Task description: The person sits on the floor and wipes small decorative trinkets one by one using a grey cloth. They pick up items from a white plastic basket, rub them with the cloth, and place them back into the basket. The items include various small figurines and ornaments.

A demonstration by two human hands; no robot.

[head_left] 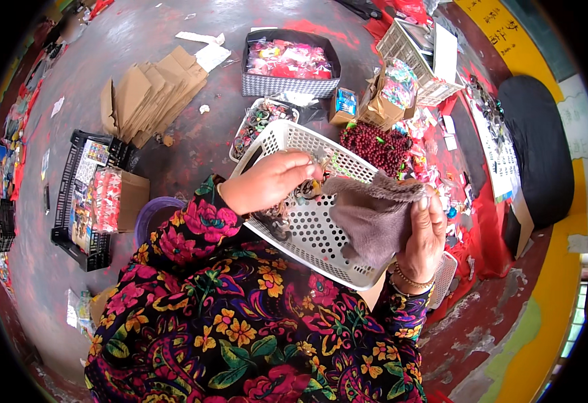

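Observation:
A white plastic basket [301, 238] with round holes rests tilted in front of me, at my lap. My right hand [423, 235], with beaded bracelets at the wrist, grips the edge of a grey-brown plush cloth [374, 218]. The cloth hangs over the right part of the basket, its upper edge folded. Over the basket's left side, my left hand [274, 180] is closed, with thumb and fingertips together near the cloth. Small tangled pieces [307, 191] show at and below these fingertips. What exactly the left fingers pinch is too small to tell.
Beyond the basket stand a tub of small accessories [254, 127], a dark woven bin [290, 84] of pink packets, and dark red beads [378, 146]. Flattened cardboard [149, 94] and a black crate [72, 201] lie left. A beige crate [408, 57] stands far right.

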